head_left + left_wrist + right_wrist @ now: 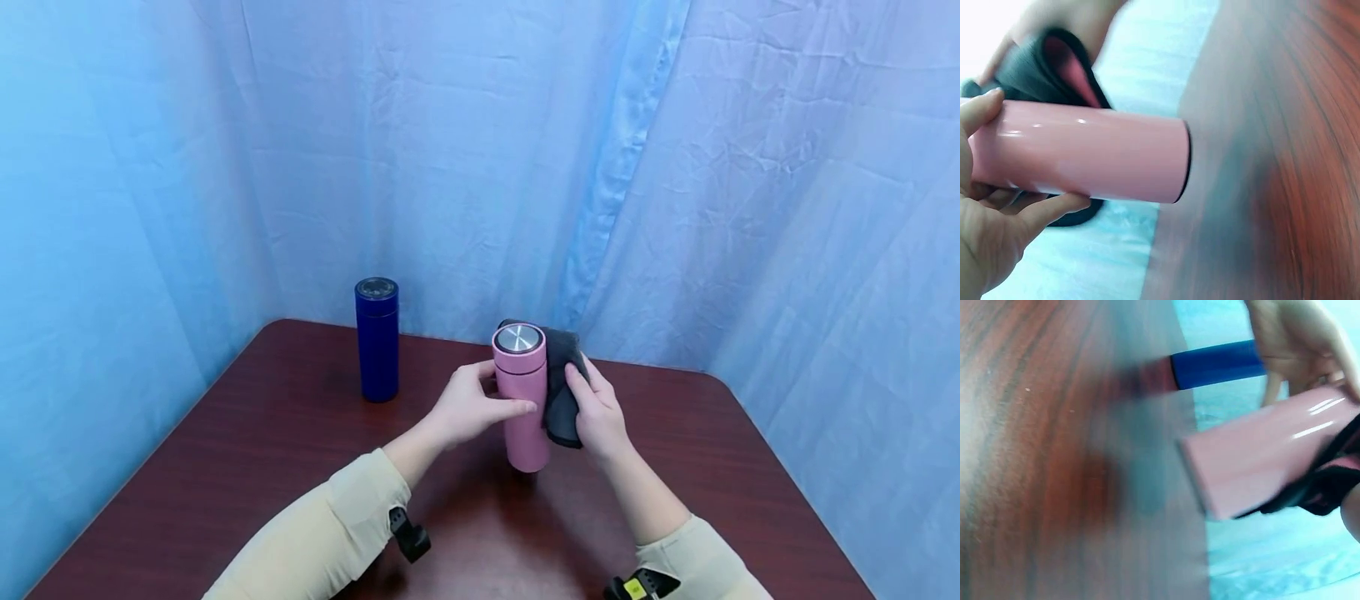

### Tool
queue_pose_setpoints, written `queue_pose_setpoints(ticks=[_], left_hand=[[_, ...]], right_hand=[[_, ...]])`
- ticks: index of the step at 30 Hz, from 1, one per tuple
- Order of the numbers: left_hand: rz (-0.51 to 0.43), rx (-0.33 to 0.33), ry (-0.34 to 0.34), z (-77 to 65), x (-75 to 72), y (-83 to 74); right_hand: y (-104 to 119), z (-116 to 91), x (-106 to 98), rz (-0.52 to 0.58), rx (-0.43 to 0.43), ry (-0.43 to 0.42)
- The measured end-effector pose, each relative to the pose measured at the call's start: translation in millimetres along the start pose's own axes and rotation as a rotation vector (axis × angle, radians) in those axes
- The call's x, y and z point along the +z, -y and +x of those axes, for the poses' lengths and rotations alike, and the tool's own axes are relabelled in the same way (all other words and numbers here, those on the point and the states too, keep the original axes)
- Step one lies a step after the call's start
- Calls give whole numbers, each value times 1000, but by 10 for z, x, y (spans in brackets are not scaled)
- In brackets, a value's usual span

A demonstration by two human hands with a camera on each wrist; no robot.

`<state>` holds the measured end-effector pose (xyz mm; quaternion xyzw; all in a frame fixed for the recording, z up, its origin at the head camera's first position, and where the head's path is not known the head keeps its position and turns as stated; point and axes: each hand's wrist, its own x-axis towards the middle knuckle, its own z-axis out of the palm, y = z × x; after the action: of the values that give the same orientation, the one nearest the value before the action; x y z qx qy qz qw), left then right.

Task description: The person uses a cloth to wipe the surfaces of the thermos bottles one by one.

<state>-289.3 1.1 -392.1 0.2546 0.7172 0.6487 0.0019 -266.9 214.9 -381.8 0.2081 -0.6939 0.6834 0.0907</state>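
Observation:
A pink thermos bottle (527,437) with a shiny silver lid top stands roughly upright, held just above the tabletop. My left hand (467,406) grips it round the upper body, thumb across the front. On the bottle's right side and behind it lies a dark grey cloth (562,396), which my right hand (600,419) holds with the thumb on top. In the left wrist view the folded cloth (1029,72) curves along the bottle's far side. The right wrist view shows the bottle's base (1210,478) tilted; most right-hand fingers are hidden behind the cloth.
A dark blue thermos bottle (378,354) stands upright on the table, left of and behind the pink one. The glossy reddish-brown wooden table (300,492) has rounded back corners. Pale blue curtains (450,167) hang close behind its back edge and along both sides.

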Motion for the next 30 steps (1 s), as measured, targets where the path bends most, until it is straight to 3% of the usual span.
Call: queue_pose_setpoints(ticks=[6,9,12,14,16,21,24,27,30], left_hand=[[-137,81,-113,-48,-32,-158],[-237,111,-176,-55,-74,-185],[-299,132,-265,-51,-119,-170],[-302,148,-313,-64,-143,-153],[-244,177,-344,-94,-160,-143],[-122,271,-333,-198,-130,-178],[-203,308,-300,-228,-57,-222],[-318,362,-289,-224,13,-269],[-280,456,-325,-191,23,-305]], right_hand=[[-167,-29,-36,116,229,-100],[-178,-68,-64,271,369,-171],[-118,-122,-33,433,441,-229],[-48,-165,15,512,457,-246],[29,-199,61,541,447,-261],[161,-184,68,548,329,-325],[151,-124,44,587,279,-328],[108,-100,67,607,344,-304],[83,-128,113,593,424,-268]])
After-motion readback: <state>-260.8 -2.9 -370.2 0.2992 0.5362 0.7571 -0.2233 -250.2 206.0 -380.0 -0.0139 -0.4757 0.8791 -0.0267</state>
